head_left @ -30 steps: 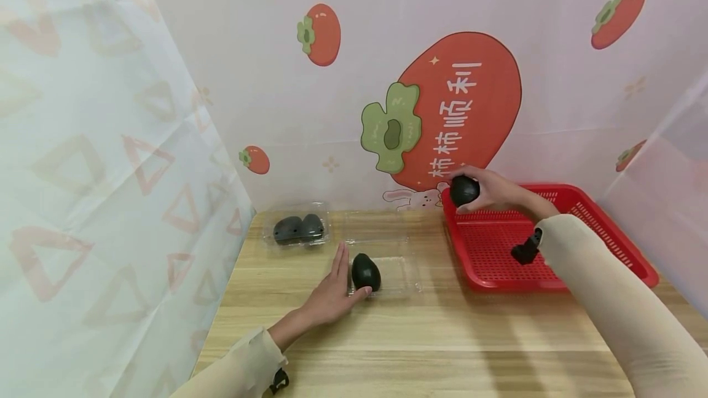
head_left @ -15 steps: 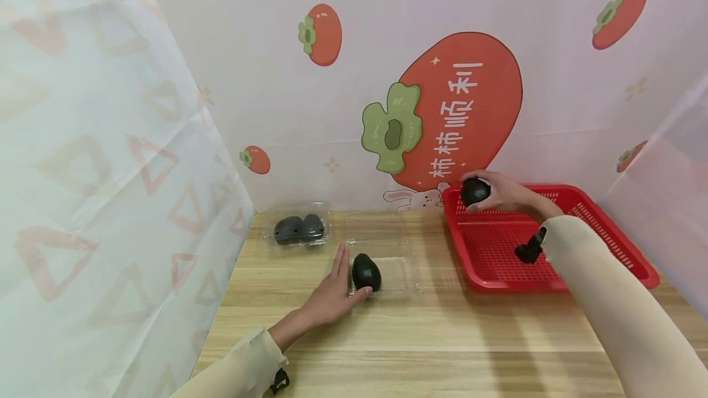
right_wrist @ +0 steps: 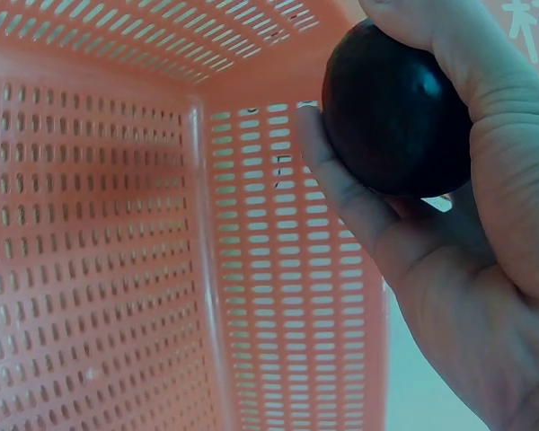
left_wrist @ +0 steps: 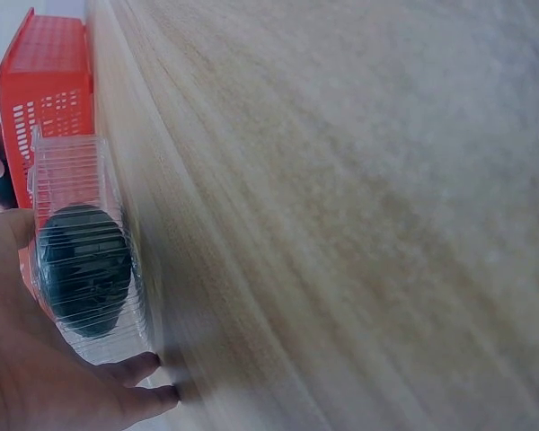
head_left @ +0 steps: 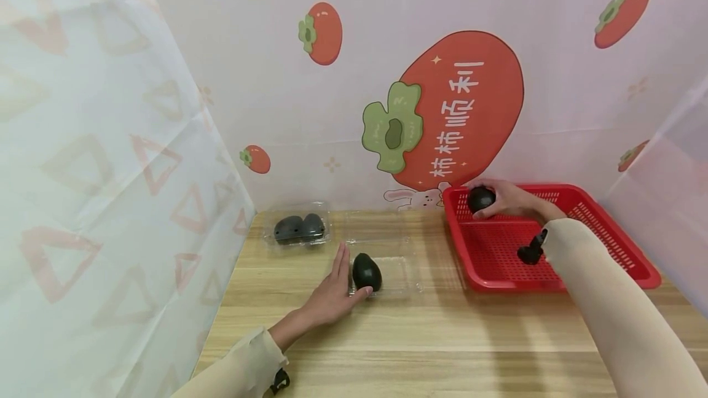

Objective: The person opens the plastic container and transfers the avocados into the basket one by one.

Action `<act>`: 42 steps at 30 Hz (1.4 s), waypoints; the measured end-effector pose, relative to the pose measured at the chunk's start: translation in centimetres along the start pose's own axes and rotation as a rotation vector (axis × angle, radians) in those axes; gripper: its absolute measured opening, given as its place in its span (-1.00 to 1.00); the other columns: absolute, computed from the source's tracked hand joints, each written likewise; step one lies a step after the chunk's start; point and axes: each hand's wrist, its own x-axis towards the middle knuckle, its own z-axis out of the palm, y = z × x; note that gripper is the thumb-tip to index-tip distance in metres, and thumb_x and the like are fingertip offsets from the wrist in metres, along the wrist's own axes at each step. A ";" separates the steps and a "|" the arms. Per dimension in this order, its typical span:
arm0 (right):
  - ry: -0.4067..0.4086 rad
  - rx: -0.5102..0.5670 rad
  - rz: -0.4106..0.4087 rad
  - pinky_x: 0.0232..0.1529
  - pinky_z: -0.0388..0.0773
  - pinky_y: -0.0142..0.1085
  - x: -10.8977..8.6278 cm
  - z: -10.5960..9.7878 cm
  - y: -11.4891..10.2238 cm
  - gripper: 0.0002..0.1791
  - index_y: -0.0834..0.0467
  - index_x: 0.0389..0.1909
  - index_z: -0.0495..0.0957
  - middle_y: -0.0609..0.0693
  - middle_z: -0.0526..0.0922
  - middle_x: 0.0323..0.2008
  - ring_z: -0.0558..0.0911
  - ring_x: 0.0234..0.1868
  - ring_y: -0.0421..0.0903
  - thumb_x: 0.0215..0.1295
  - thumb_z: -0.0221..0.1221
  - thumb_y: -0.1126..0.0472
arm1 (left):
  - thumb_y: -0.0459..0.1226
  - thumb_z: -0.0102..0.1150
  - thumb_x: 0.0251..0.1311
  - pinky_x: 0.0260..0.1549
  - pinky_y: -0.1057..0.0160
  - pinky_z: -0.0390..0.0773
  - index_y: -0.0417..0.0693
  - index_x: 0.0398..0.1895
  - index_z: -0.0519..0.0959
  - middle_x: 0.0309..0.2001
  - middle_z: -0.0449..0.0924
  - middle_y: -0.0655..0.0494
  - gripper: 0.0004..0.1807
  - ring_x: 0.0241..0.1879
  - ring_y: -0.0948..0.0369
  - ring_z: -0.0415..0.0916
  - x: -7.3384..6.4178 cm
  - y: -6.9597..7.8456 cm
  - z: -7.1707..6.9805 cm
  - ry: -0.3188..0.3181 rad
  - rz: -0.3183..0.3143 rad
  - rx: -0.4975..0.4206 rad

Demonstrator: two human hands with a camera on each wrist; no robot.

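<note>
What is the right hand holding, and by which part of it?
The right hand holds a dark, smooth, rounded fruit by its sides, between thumb and fingers.

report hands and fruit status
Right hand grips dark fruit at red basket's back-left corner. Left hand against clear tray, one fruit inside. Nothing visibly blocking.

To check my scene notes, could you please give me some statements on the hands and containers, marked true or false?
1. The right hand holds a dark oval item. True.
2. The red basket stands left of the open clear container. False: it stands to its right.
3. The left hand is beside the open clear container. True.
4. The open clear container holds three dark oval items. False: it holds one such item.
5. Two dark oval items show in the clear box at back left. True.
</note>
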 end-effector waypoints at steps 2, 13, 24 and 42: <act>-0.014 0.002 0.007 0.17 0.67 0.06 0.0 0.1 0.2 -0.20 0.27 0.43 0.38 0.27 0.48 0.31 0.46 0.28 0.24 0.21 0.51 0.22 | 0.26 0.12 0.46 0.38 -0.25 0.40 -0.24 0.73 -0.30 0.74 -0.47 -0.13 0.20 0.51 -0.27 0.25 0.0 0.0 0.0 0.001 0.000 0.001; -0.072 0.012 0.058 0.14 0.69 0.05 0.0 0.7 1.2 -0.19 0.34 0.43 0.39 0.35 0.44 0.32 0.46 0.26 0.31 0.21 0.52 0.23 | 0.27 0.12 0.45 0.37 -0.26 0.41 -0.25 0.73 -0.29 0.74 -0.46 -0.15 0.20 0.51 -0.27 0.26 0.1 -0.2 0.1 0.004 -0.002 -0.002; -0.168 -0.039 0.182 0.30 0.50 0.30 0.3 1.2 1.3 -0.08 0.27 0.50 0.35 0.36 0.31 0.42 0.31 0.36 0.37 0.18 0.55 0.12 | 0.27 0.12 0.46 0.39 -0.25 0.38 -0.23 0.73 -0.31 0.74 -0.47 -0.12 0.20 0.52 -0.27 0.23 0.1 -0.1 0.0 0.003 -0.002 -0.006; -0.257 -0.086 0.228 0.38 0.40 0.31 0.5 2.7 1.8 -0.04 0.35 0.44 0.37 0.38 0.35 0.36 0.31 0.33 0.34 0.09 0.61 0.11 | 0.24 0.16 0.45 0.40 -0.26 0.37 -0.22 0.73 -0.30 0.74 -0.45 -0.13 0.19 0.54 -0.27 0.20 0.1 -0.2 0.1 0.010 -0.002 -0.017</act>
